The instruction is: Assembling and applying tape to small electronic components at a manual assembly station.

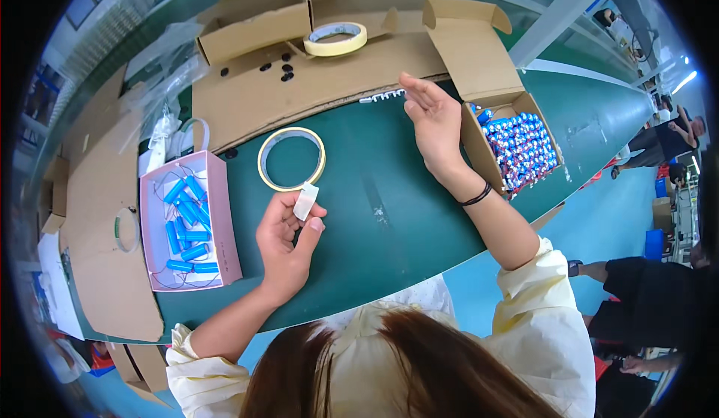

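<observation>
My left hand (286, 242) is near the front of the green table, fingers curled, with a short piece of whitish tape (306, 201) at its index finger. Just beyond it a roll of cream masking tape (262, 159) lies flat. Farther right, my right hand (437, 127) is raised with fingers stretched and thumb apart, nothing visible in it. Beside its fingertips lies a white toothed strip (380, 97) along the cardboard edge; whether they touch I cannot tell. An open cardboard box (485, 152) right of that hand holds many blue cylindrical cells (524, 144) with red wires.
At left stands a pink box (228, 223) with loose blue wired cells (185, 212). Behind lie a cardboard sheet (359, 73), a second tape roll (335, 46), small black discs (287, 76) and an open carton (258, 32). Other people are at far right.
</observation>
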Motion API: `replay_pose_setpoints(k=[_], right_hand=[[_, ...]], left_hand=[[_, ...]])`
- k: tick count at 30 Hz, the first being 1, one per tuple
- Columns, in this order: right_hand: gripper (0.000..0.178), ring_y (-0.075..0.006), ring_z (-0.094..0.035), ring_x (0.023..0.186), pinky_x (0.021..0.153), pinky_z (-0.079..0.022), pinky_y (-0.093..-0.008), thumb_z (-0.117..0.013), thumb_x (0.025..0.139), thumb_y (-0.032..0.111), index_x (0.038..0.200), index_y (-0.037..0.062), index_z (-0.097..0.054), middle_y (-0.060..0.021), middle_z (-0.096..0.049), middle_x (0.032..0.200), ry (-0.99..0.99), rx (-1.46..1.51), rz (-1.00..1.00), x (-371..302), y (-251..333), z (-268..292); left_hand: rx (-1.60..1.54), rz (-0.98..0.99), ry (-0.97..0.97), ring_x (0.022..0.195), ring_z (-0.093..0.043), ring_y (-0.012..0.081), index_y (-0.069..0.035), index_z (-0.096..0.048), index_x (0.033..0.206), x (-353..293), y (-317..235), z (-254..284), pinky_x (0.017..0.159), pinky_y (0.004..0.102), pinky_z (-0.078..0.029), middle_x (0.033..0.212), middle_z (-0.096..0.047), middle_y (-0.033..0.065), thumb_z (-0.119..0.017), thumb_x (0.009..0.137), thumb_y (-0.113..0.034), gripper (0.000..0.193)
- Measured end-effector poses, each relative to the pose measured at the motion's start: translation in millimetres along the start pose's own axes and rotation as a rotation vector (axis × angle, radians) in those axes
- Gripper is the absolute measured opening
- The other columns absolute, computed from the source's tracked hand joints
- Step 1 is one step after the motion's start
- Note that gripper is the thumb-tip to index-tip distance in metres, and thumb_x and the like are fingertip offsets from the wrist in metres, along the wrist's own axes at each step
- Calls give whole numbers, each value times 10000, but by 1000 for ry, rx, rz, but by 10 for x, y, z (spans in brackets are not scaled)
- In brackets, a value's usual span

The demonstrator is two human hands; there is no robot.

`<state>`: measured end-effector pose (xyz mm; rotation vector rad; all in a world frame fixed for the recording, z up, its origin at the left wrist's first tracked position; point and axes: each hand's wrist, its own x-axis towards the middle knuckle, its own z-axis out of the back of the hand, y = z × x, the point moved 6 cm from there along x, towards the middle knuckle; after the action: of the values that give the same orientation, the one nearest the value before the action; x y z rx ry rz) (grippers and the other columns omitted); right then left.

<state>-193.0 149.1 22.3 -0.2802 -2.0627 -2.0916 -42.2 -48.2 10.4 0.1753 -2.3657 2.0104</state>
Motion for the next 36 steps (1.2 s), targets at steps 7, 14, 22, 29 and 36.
replay_pose_setpoints(k=[7, 14, 22, 29, 36], right_hand=[[246, -174, -561, 1016, 897, -409, -248, -456, 803, -117, 1019, -70, -562, -149, -603, 1046, -70, -91, 105, -14, 151, 98], [107, -141, -590, 835, 777, -452, -235, -595, 775, -45, 881, -60, -595, -99, -632, 869, -194, -190, 389, -152, 473, 235], [132, -117, -577, 778, 717, -441, -218, -666, 707, -48, 821, -27, -603, -64, -625, 803, -199, -232, 538, -354, 963, 374], [86, -107, -582, 684, 657, -459, -215, -674, 682, 1, 714, -16, -597, -83, -621, 783, -141, -651, 250, -49, 1182, 1168], [174, -285, -567, 777, 705, -440, -342, -709, 599, 60, 704, 5, -582, -114, -586, 749, 136, -818, 282, 57, 882, 1134]], left_hand=[[17, -10, 6, 788, -527, 99, 6, -462, 975, -3, 11, -3, 699, 223, -441, 866, -551, 61, -529, 807, 22, 182], [-1, -25, 9, 755, -531, 97, 10, -480, 983, 10, -25, -32, 668, 222, -446, 855, -565, 68, -561, 828, -57, 188], [69, -18, -41, 613, -507, 73, 4, -539, 819, 28, -10, 19, 561, 195, -397, 734, -582, 51, -567, 840, -151, 159], [113, -21, -49, 593, -483, 65, -18, -543, 782, 25, -29, 5, 556, 194, -376, 711, -566, 34, -555, 850, -164, 162], [89, -13, -53, 586, -476, 57, -17, -546, 782, 31, 6, 23, 547, 186, -370, 708, -564, 31, -558, 846, -156, 153]])
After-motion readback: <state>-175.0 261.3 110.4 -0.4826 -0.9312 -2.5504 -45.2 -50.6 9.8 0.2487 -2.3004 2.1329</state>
